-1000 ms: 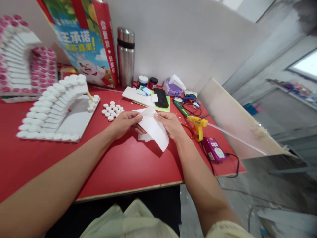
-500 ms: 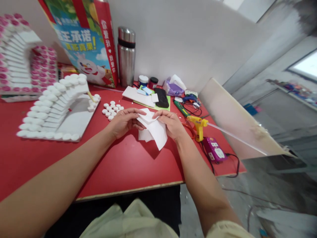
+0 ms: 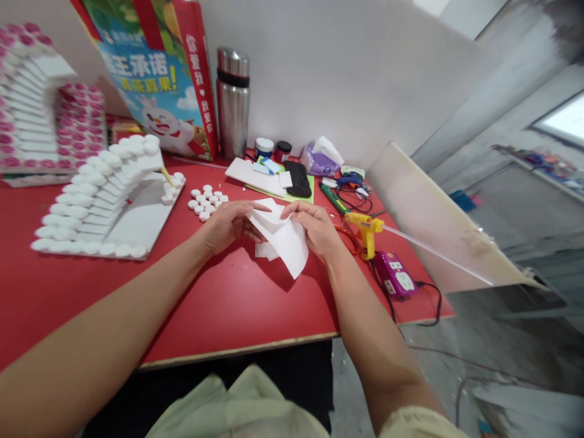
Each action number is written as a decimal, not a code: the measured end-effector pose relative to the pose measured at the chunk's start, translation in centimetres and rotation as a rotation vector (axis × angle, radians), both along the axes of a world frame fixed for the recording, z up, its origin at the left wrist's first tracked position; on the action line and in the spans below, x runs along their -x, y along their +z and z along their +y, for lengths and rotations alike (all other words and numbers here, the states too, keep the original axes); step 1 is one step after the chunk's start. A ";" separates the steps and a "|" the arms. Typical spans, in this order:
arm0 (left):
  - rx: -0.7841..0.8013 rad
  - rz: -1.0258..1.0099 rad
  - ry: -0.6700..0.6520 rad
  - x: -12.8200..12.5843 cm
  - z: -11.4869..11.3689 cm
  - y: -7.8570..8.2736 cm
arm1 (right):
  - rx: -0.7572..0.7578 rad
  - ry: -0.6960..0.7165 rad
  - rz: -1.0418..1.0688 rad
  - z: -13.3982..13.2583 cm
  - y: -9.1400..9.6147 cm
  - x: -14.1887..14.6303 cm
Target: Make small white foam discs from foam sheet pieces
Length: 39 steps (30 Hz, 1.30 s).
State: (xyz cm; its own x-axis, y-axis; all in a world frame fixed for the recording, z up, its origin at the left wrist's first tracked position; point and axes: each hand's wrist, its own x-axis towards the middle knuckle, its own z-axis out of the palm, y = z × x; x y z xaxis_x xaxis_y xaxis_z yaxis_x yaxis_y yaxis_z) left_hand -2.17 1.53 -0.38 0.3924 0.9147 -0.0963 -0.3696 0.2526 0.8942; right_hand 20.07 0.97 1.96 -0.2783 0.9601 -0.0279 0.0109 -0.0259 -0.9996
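Note:
Between my two hands is a thin white tissue (image 3: 289,243), held above the red table (image 3: 237,310) with one corner hanging down toward me. My left hand (image 3: 230,225) grips its left edge between thumb and fingers. At the upper right edge my right hand (image 3: 317,228) pinches it, thumb and fingertips together. Another white piece shows partly below the tissue; whether it is joined to it I cannot tell. Just left of my left hand lies a cluster of round white pieces (image 3: 205,204). Further left stands a white stepped model (image 3: 104,207) edged with similar round pieces.
A yellow glue gun (image 3: 365,231) and a purple power socket (image 3: 396,277) with cords are at the right. Behind stand a steel flask (image 3: 233,103), a colourful bag (image 3: 159,85), small jars (image 3: 264,148) and a purple tissue pack (image 3: 322,157). A pink-and-white model (image 3: 77,125) is far left.
My left hand has shifted slightly left along the tissue, and its edge is drawn out flatter toward the left. My right hand has stayed nearly in place.

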 end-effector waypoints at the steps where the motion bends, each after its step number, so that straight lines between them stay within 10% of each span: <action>1: 0.008 0.024 0.008 -0.1 -0.1 0.0 | -0.009 0.002 -0.017 -0.1 0.1 0.0; 22: -0.079 0.223 0.042 -0.2 -0.3 0.0 | 0.025 -0.064 -0.128 0.0 0.1 0.2; 39: -0.023 -0.035 -0.006 0.3 -0.1 0.5 | 0.048 -0.029 0.058 0.5 -0.3 -1.2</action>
State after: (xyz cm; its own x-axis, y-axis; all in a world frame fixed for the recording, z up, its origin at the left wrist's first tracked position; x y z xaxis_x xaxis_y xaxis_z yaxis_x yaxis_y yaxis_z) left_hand -2.47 1.42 0.16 0.4007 0.9142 -0.0609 -0.3994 0.2341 0.8864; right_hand 21.26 1.44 1.64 -0.2528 0.9658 -0.0585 -0.0479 -0.0729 -0.9962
